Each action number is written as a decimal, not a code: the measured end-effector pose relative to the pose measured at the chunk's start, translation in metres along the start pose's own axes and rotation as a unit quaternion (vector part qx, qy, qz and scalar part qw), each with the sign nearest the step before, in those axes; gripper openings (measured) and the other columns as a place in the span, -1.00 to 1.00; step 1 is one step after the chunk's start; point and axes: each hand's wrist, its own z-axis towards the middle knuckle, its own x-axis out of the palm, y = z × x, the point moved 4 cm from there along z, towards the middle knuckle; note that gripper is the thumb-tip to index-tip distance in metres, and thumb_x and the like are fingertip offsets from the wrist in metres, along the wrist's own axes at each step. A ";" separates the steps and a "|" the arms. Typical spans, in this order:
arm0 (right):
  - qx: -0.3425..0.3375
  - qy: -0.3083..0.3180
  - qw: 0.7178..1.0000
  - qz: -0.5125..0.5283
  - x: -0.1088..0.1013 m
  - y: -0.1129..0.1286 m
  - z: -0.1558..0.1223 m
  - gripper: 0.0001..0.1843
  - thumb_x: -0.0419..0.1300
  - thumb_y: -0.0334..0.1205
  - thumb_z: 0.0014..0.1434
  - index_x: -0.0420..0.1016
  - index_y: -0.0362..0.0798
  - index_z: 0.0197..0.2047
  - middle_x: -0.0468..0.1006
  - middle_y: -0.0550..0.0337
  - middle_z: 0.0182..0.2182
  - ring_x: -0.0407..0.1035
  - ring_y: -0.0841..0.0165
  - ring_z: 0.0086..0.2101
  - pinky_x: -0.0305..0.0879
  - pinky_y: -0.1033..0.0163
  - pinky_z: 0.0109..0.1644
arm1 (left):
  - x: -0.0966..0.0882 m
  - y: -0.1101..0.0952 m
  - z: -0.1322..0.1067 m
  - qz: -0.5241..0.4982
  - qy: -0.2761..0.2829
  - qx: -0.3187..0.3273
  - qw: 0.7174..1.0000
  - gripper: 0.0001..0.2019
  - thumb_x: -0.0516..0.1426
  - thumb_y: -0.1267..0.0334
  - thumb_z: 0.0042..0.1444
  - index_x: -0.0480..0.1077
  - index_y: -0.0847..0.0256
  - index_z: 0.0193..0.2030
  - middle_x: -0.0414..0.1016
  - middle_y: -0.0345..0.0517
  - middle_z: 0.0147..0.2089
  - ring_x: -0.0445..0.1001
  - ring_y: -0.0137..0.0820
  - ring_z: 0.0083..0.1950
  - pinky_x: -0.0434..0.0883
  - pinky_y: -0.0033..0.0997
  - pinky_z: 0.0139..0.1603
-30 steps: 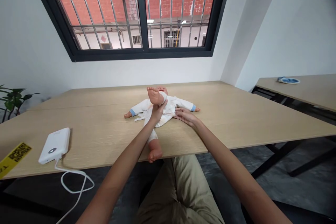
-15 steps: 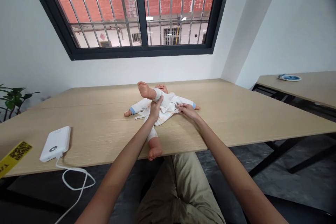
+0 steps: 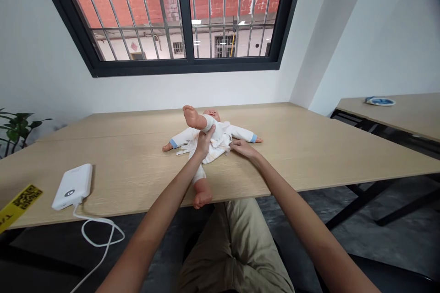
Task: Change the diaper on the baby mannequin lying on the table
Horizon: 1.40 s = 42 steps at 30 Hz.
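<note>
The doll's (image 3: 220, 149) lower foot (image 3: 202, 198) reaches the table's (image 3: 302, 155) near edge. Farther in, the left hand (image 3: 203, 143) grasps its raised leg (image 3: 208, 122); the right hand's (image 3: 242, 147) bent fingers meet the white clothing beside the torso (pinching or merely touching, I cannot tell). Beyond both lies the head (image 3: 211, 114).
</note>
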 end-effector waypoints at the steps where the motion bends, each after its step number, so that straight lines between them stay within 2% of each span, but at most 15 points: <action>1: -0.013 0.010 1.000 -0.009 0.001 0.002 -0.001 -0.70 0.14 -0.02 0.07 0.44 -0.11 -0.42 0.45 0.16 -0.41 0.25 0.33 -0.36 0.16 0.24 -0.20 | 0.000 0.000 0.000 0.004 0.003 -0.003 1.000 -0.54 0.31 -0.05 -0.09 0.52 0.27 -0.17 0.60 -0.03 -0.03 0.41 -0.10 0.21 0.29 -0.19 0.27; 5: -0.035 0.039 0.999 -0.001 0.003 0.007 -0.001 -0.76 0.18 -0.12 0.00 0.46 -0.10 -0.30 0.48 0.14 -0.29 0.29 0.31 -0.29 0.18 0.23 -0.15 | 0.001 0.004 -0.001 0.014 0.027 -0.011 0.999 -0.55 0.31 -0.04 -0.09 0.53 0.26 -0.16 0.60 -0.04 -0.02 0.44 -0.09 0.16 0.32 -0.19 0.22; 12: -0.016 0.144 0.989 0.007 0.004 0.007 0.001 -0.69 0.24 0.02 -0.02 0.47 -0.09 -0.39 0.45 0.17 -0.37 0.28 0.30 -0.31 0.19 0.20 -0.12 | 0.001 0.008 0.001 0.015 0.034 -0.017 0.999 -0.58 0.30 -0.01 -0.06 0.53 0.24 -0.14 0.59 -0.08 0.00 0.44 -0.13 0.15 0.32 -0.21 0.21; 16: -0.008 0.137 0.991 -0.007 0.005 0.012 0.001 -0.70 0.13 0.00 0.04 0.45 -0.08 -0.45 0.45 0.15 -0.36 0.26 0.28 -0.27 0.17 0.18 -0.06 | 0.003 0.006 0.000 0.019 0.046 -0.022 0.999 -0.58 0.30 0.00 -0.06 0.52 0.24 -0.12 0.58 -0.06 0.01 0.44 -0.12 0.16 0.31 -0.21 0.23; 18: 0.008 0.142 0.990 -0.006 0.005 0.016 -0.002 -0.71 0.15 0.00 0.04 0.46 -0.07 -0.43 0.45 0.15 -0.34 0.26 0.27 -0.23 0.15 0.19 -0.04 | 0.004 0.005 -0.001 0.018 0.049 -0.025 0.998 -0.57 0.31 0.01 -0.07 0.52 0.24 -0.11 0.58 -0.05 0.02 0.44 -0.11 0.16 0.31 -0.20 0.23; 21: 0.033 0.152 0.988 0.012 0.002 0.022 -0.008 -0.72 0.23 -0.02 0.00 0.48 -0.08 -0.37 0.45 0.17 -0.32 0.26 0.29 -0.23 0.15 0.23 -0.08 | 0.003 0.005 -0.001 0.009 0.045 -0.027 0.999 -0.57 0.32 0.02 -0.08 0.51 0.24 -0.10 0.58 -0.05 0.03 0.43 -0.11 0.17 0.30 -0.19 0.24; 27: 0.044 0.159 0.983 0.083 -0.004 0.022 -0.013 -0.58 0.35 0.05 -0.08 0.44 -0.12 -0.31 0.39 0.25 -0.39 0.20 0.41 -0.36 0.06 0.30 -0.25 | 0.003 0.004 -0.002 0.001 0.045 -0.029 0.999 -0.59 0.32 -0.01 -0.09 0.53 0.24 -0.18 0.61 -0.09 -0.05 0.45 -0.11 0.15 0.31 -0.20 0.23; 32: 0.038 0.187 0.981 0.024 -0.006 0.020 -0.012 -0.55 0.30 0.11 -0.01 0.45 -0.14 -0.28 0.32 0.29 -0.47 0.08 0.46 -0.44 -0.04 0.31 -0.32 | 0.005 0.004 -0.003 -0.005 0.045 -0.035 0.998 -0.61 0.33 -0.02 -0.12 0.53 0.24 -0.24 0.62 -0.09 -0.07 0.44 -0.10 0.15 0.32 -0.21 0.22; 36: 0.028 0.169 0.985 0.028 -0.012 0.011 -0.009 -0.51 0.32 0.17 -0.04 0.43 -0.13 -0.31 0.33 0.28 -0.46 0.06 0.47 -0.46 -0.09 0.31 -0.37 | 0.005 0.002 -0.002 -0.008 0.037 -0.033 0.999 -0.54 0.33 -0.01 -0.13 0.52 0.23 -0.13 0.61 -0.09 -0.04 0.45 -0.11 0.15 0.33 -0.18 0.23; 42: 0.052 0.062 0.994 0.076 -0.029 -0.004 -0.009 -0.50 0.33 0.20 -0.06 0.39 -0.09 -0.37 0.27 0.29 -0.53 0.06 0.47 -0.50 -0.04 0.30 -0.40 | 0.004 0.003 -0.003 -0.013 0.033 -0.037 0.999 -0.50 0.34 -0.02 -0.14 0.51 0.24 -0.09 0.60 -0.07 -0.01 0.43 -0.10 0.19 0.31 -0.16 0.26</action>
